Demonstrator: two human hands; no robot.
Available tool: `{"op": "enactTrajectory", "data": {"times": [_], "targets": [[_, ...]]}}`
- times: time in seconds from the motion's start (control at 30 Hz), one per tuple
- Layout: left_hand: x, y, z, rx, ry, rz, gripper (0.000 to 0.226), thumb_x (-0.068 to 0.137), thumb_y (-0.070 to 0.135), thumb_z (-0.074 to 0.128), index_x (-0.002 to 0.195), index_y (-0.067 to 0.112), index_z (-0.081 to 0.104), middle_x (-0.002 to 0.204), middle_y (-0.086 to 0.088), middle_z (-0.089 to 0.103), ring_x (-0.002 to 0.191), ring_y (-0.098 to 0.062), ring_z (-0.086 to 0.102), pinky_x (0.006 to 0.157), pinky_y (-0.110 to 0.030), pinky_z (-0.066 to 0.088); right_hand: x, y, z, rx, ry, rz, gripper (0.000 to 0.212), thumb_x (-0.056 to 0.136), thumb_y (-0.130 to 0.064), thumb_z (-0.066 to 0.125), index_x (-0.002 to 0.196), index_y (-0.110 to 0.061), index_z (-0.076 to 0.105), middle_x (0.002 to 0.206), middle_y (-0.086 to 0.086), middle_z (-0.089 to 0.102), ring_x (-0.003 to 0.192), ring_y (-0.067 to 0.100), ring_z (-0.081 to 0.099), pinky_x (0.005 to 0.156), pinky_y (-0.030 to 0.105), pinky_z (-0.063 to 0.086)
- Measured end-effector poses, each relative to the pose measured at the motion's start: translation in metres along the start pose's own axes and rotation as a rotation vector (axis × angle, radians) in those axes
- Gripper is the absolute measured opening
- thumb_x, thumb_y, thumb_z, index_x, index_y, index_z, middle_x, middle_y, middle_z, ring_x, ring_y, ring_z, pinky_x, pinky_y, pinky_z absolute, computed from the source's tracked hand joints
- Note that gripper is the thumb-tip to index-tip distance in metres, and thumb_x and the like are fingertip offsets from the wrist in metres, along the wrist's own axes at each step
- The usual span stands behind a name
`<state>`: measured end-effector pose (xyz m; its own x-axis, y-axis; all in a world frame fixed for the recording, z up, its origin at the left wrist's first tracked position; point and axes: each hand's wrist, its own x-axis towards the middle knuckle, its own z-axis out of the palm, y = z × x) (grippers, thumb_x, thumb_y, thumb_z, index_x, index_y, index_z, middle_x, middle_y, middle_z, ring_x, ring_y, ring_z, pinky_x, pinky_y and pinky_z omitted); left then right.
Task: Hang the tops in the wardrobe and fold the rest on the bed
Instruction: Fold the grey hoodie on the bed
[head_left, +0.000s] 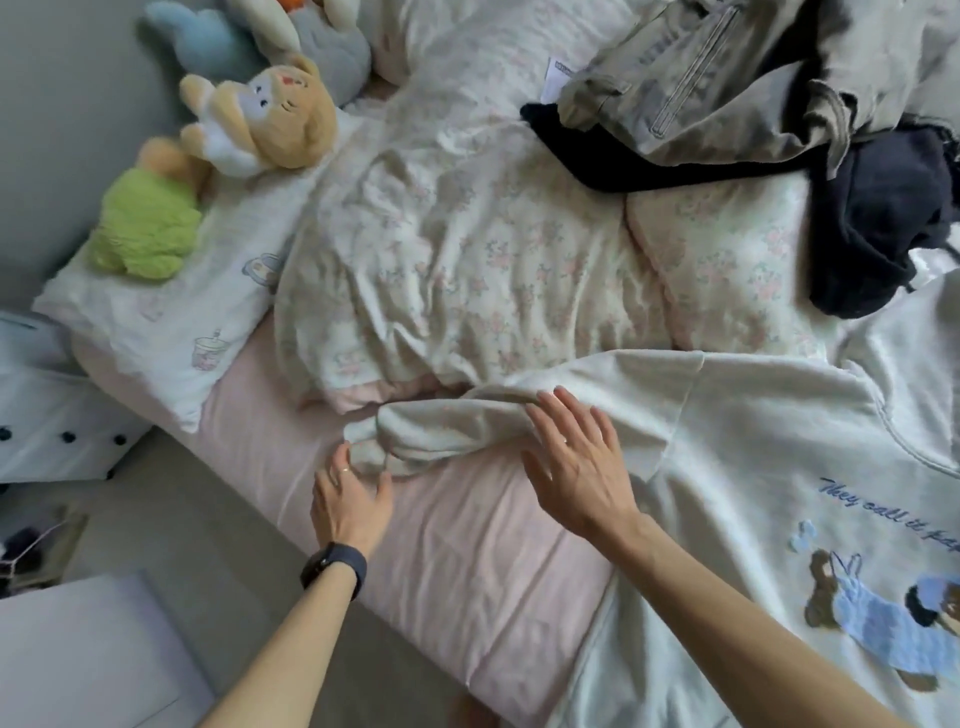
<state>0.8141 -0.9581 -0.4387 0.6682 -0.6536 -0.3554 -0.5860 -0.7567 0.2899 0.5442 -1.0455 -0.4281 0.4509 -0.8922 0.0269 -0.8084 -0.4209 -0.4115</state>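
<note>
A white sweatshirt (753, 447) with blue script and a cartoon print lies spread over the right side of the bed. Its sleeve (457, 431) stretches left across the pink sheet (467, 545). My left hand (350, 499) pinches the sleeve's cuff between thumb and fingers. My right hand (576, 457) lies flat with straight fingers on the sleeve near the shoulder seam. A beige garment with a zip (701, 78) and a dark navy garment (883, 218) are heaped at the back right.
A floral duvet (467, 249) is bunched across the middle of the bed. A pillow (171, 312) with several plush toys (260, 114) sits at the left. A white drawer unit (57, 415) and the floor lie beyond the bed's near-left edge.
</note>
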Motion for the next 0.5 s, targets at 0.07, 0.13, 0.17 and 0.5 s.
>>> {"op": "enactTrajectory", "data": {"times": [0.07,0.13,0.17,0.5], "targets": [[0.028,-0.014,-0.004,-0.118,-0.090,-0.156,0.081,0.087,0.044,0.070,0.152,0.016,0.030,0.151,-0.017,0.038,0.136,-0.038,0.039,0.108,-0.052,0.037,0.024,-0.022,0.011,-0.008,0.024,-0.051,0.048,0.090,-0.027,0.069,0.136,-0.014,0.059,0.147,0.004,0.054,0.142,0.027,0.044,0.110,0.052,0.039],[0.053,-0.018,-0.002,-0.230,-0.184,-0.217,0.084,0.085,0.049,0.073,0.149,0.013,0.034,0.148,-0.014,0.044,0.135,-0.036,0.042,0.108,-0.050,0.039,0.049,-0.033,0.020,-0.019,0.009,-0.037,0.036,0.098,-0.025,0.061,0.133,-0.017,0.062,0.142,0.003,0.059,0.136,0.027,0.050,0.110,0.051,0.036],[0.063,-0.018,0.000,-0.299,-0.204,-0.208,0.076,0.084,0.047,0.075,0.142,0.011,0.043,0.140,-0.012,0.051,0.130,-0.034,0.048,0.105,-0.046,0.043,0.060,-0.035,0.023,-0.039,-0.026,0.007,0.030,0.101,-0.026,0.055,0.130,-0.020,0.062,0.138,0.001,0.061,0.132,0.026,0.053,0.108,0.050,0.034],[0.092,-0.049,-0.045,-0.637,-0.171,-0.031,0.033,0.080,0.006,0.079,0.081,0.029,0.055,0.082,0.009,0.066,0.074,-0.010,0.062,0.063,-0.018,0.047,0.108,-0.063,0.002,-0.091,-0.288,0.209,0.024,0.093,-0.046,0.064,0.113,-0.037,0.072,0.104,0.001,0.073,0.105,0.031,0.062,0.089,0.043,0.040]]}}
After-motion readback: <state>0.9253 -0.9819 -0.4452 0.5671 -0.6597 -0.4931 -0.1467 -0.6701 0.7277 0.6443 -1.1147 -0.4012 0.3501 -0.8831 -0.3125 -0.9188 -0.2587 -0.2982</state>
